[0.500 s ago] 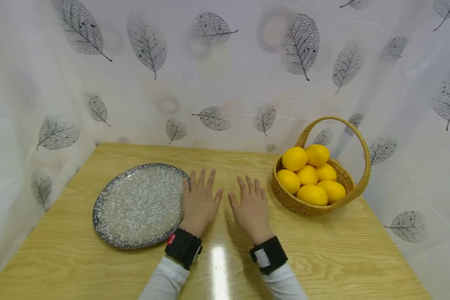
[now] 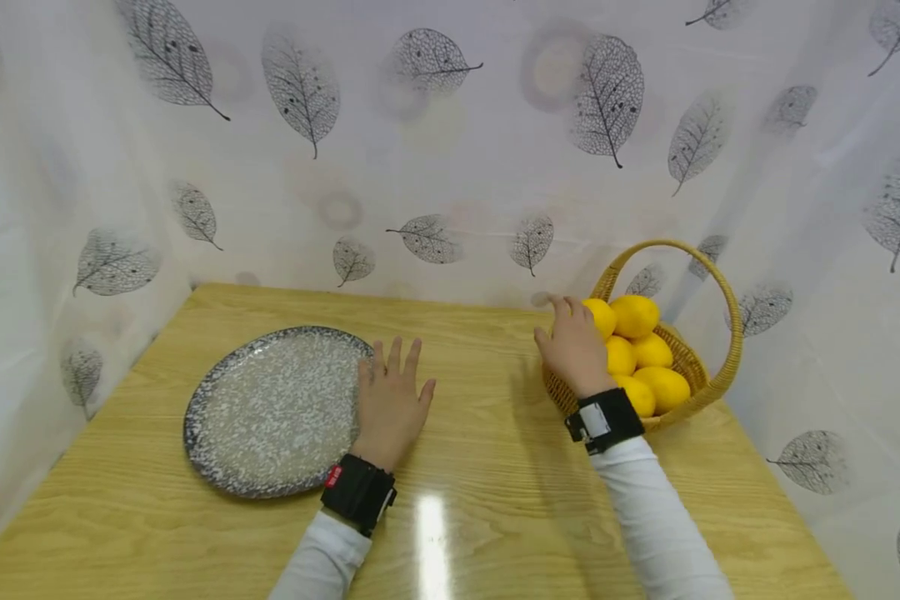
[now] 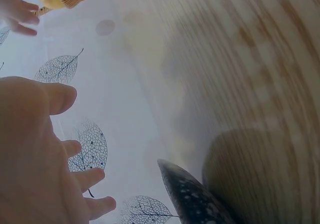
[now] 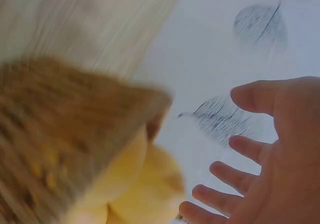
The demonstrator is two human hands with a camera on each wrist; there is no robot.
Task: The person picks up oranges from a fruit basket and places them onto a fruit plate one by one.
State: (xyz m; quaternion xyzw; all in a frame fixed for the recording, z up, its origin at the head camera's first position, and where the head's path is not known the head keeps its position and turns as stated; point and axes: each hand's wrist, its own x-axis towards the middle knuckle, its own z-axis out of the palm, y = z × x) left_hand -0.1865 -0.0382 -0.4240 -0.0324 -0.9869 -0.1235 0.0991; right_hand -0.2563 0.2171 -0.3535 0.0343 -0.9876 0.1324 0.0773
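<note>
My right hand is over the near left side of a wicker basket, overlapping its rim and some of the fruit in the head view. The basket holds several yellow lemons. In the right wrist view the fingers are spread and loosely bent, with nothing between them, beside the blurred basket and lemons. My left hand is held palm down with straight, parted fingers, overlapping the right edge of a speckled grey oval plate. The left wrist view shows that palm holding nothing, above the dark plate rim.
A light wooden table carries the plate on the left and the basket on the right. An arched handle rises over the basket. A pale curtain with leaf prints surrounds the table's back and sides.
My right hand has moved right and away from me, from mid-table to the basket, now covering part of the lemons. The left hand has shifted only slightly left. Plate and basket stay in place.
</note>
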